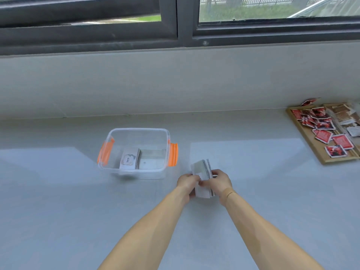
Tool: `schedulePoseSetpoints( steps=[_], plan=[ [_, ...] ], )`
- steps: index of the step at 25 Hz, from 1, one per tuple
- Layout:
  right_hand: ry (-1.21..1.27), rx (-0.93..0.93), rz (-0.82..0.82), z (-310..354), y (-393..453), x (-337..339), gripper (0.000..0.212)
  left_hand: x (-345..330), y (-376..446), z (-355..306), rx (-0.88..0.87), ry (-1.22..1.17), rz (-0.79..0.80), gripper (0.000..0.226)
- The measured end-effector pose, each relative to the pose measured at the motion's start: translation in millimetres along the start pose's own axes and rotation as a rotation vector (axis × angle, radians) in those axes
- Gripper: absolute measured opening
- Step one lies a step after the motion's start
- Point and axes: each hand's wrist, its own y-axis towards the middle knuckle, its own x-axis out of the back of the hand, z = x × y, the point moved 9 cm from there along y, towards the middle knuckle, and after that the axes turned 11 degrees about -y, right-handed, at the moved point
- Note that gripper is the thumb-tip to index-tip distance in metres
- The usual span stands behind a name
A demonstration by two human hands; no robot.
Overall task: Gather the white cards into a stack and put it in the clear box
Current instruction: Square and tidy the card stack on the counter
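A stack of white cards (203,168) stands on edge between both hands, just right of the clear box. My left hand (187,183) grips its left side and my right hand (222,181) grips its right side. The clear box (136,130) with orange clips sits on the grey counter, its lid off. Inside it, toward the left, lies another stack of white cards (129,159) whose top card reads "love".
A wooden tray (315,152) at the far right holds several red and brown sachets. A low grey wall and a dark window frame run along the back of the grey counter (58,191).
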Motion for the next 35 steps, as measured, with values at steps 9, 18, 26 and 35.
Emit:
schedulePoseSetpoints(
  steps=[9, 18, 26, 35],
  plan=[
    [-0.409, 0.276, -0.009, -2.2, -94.2, -42.4, 0.041, 89.4, -45.0, 27.1, -0.226, 0.326, 0.151, 0.068],
    [-0.899, 0.664, -0.007, 32.6, -166.8, -168.5, 0.044, 208.7, -93.3, 34.5, -0.663, 0.887, 0.079, 0.054],
    [-1.009, 0.804, -0.049, 47.2, -180.8, -218.8, 0.048, 252.0, -103.9, 22.8, -0.859, 1.094, -0.016, 0.04],
    [-1.199, 0.916, -0.158, 31.1, -186.2, -239.1, 0.032, 249.8, -98.1, 35.8, -0.977, 1.437, -0.141, 0.039]
  ],
)
